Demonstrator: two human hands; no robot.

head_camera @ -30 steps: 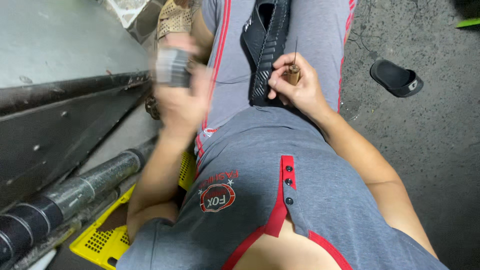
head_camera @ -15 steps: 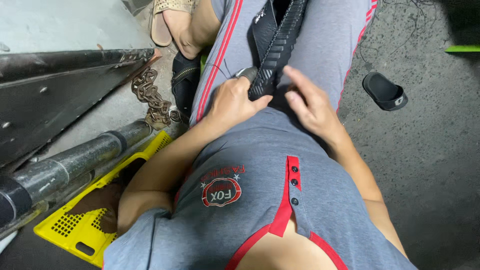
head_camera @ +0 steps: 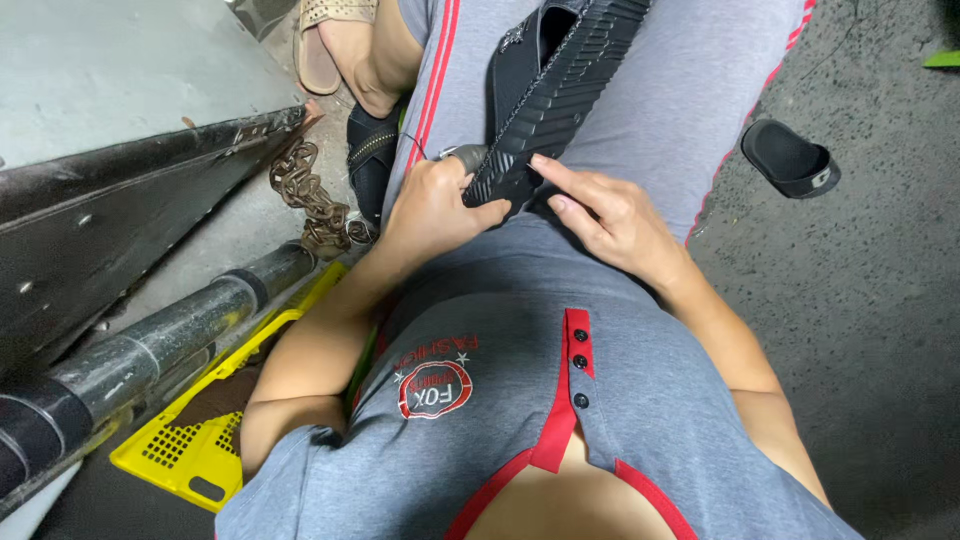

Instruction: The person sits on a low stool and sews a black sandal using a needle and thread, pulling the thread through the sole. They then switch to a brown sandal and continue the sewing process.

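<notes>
Seated, I bend both arms in over my lap, forearms angling from my grey shirt toward the black shoe (head_camera: 560, 95) lying sole-up across my thighs. My left hand (head_camera: 432, 205) is curled into a closed grip, knuckles up, thumb pressed against the near end of the ribbed sole; a small grey object (head_camera: 462, 157) peeks out between those fingers and the shoe, though I cannot tell what it is. My right hand (head_camera: 605, 215) lies looser, fingers half open and spread, the index finger (head_camera: 560, 172) stretched forward so its tip touches the edge of the sole just beside my left thumb; it grips nothing that I can make out. Beyond my left knuckles a rusty chain (head_camera: 310, 195) sits heaped on the ground beside a dark metal beam (head_camera: 130, 215), and nearer my left elbow a yellow perforated crate (head_camera: 190, 445) lies under a black pipe (head_camera: 150, 345). Well off from my right fingers, a black slipper (head_camera: 790, 158) rests on the concrete floor (head_camera: 870, 300).
</notes>
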